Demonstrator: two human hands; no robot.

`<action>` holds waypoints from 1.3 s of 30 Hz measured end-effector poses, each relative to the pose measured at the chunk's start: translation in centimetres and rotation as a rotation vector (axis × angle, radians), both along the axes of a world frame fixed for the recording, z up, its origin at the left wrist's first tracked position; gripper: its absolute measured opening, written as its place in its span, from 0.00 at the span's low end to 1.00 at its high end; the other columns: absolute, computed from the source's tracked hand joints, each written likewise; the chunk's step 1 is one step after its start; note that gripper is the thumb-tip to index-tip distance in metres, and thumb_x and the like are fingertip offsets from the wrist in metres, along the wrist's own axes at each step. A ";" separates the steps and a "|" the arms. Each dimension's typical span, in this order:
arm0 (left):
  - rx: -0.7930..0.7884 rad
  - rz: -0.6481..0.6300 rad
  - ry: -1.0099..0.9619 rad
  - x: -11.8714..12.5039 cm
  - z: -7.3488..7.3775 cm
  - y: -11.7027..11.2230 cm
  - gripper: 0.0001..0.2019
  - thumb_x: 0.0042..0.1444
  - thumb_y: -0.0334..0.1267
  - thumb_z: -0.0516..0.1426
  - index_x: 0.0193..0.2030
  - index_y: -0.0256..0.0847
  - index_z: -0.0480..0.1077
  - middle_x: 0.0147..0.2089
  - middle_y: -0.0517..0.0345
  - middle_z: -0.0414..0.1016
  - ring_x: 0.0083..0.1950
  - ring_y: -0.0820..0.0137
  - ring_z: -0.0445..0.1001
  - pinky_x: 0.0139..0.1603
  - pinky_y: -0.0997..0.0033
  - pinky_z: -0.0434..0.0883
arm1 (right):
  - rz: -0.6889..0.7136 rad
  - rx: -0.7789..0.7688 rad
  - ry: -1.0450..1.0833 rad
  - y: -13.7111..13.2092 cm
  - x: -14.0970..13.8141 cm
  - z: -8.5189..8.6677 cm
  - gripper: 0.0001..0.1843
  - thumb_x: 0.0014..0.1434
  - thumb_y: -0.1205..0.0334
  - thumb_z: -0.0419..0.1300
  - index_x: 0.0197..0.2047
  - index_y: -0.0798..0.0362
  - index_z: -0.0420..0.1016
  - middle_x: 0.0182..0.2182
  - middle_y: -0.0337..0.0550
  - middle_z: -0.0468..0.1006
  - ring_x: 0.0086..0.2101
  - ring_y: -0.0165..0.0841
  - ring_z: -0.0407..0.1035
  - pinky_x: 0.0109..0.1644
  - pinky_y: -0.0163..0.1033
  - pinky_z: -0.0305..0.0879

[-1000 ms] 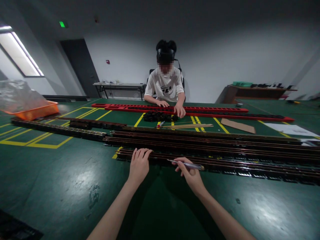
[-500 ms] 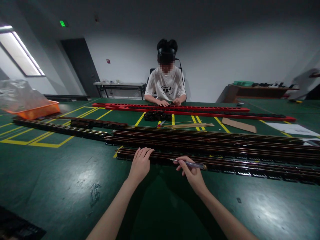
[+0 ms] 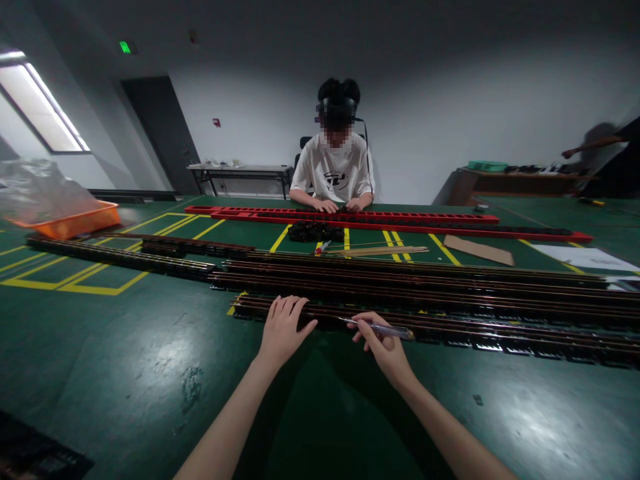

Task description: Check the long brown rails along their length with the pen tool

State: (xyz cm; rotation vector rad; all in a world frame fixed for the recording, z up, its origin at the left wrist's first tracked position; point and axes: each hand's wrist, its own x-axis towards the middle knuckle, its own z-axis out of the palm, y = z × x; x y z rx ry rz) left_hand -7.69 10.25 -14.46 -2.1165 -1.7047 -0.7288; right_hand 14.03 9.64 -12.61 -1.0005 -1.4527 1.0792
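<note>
My left hand rests at the left part of the nearest long black strip, which carries thin copper-coloured rods. Its fingers lie over the strip and the thumb is spread out to the right. My right hand is closed around the clear handle of a screwdriver. The shaft points left over the strip, between my two hands; whether the tip touches the strip I cannot tell. More black strips with copper-coloured rods lie in parallel just beyond.
Across the green table sits a person with hands at long red trays. Black parts, thin wooden sticks and cardboard lie between us. An orange basket stands left, paper right.
My left thumb has swung out to the right, away from the fingers. My right hand and the screwdriver have stayed in place. At far right, another person's arm has come further into view.
</note>
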 end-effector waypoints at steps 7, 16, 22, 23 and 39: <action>0.004 0.018 0.004 0.2 0.0 0.0 0.18 0.57 0.47 0.52 0.50 0.39 0.66 0.50 0.49 0.72 0.54 0.59 0.67 0.61 0.50 0.59 | 0.001 -0.010 -0.009 0.1 0.0 -0.1 0.18 0.56 0.45 0.57 0.37 0.52 0.73 0.32 0.47 0.79 0.26 0.33 0.70 0.21 0.33 0.61; 0.005 0.020 -0.019 0.3 0.3 -0.2 0.17 0.57 0.44 0.53 0.50 0.39 0.66 0.49 0.49 0.72 0.53 0.59 0.68 0.61 0.51 0.58 | 0.000 -0.006 -0.023 0.2 0.0 -0.2 0.18 0.56 0.46 0.56 0.38 0.53 0.73 0.33 0.48 0.80 0.26 0.33 0.71 0.22 0.33 0.62; 0.032 0.030 -0.032 0.3 0.2 -0.1 0.18 0.55 0.39 0.54 0.53 0.39 0.65 0.50 0.49 0.71 0.56 0.58 0.66 0.62 0.49 0.56 | 0.004 0.014 -0.032 0.1 -0.1 -0.2 0.18 0.56 0.45 0.56 0.38 0.52 0.73 0.32 0.47 0.80 0.25 0.32 0.71 0.21 0.34 0.61; 0.040 0.031 -0.030 0.4 0.2 -0.1 0.17 0.55 0.38 0.53 0.52 0.40 0.65 0.50 0.49 0.71 0.56 0.58 0.66 0.62 0.49 0.56 | 0.000 0.017 -0.029 0.1 -0.1 -0.2 0.18 0.56 0.45 0.56 0.38 0.52 0.73 0.32 0.47 0.80 0.25 0.32 0.71 0.21 0.34 0.61; 0.052 0.035 -0.015 0.6 0.5 -0.3 0.17 0.55 0.27 0.48 0.50 0.40 0.67 0.48 0.50 0.72 0.54 0.61 0.67 0.63 0.49 0.56 | 0.010 -0.005 0.003 0.2 -0.1 -0.2 0.18 0.57 0.46 0.56 0.38 0.53 0.73 0.33 0.48 0.79 0.26 0.32 0.70 0.22 0.34 0.60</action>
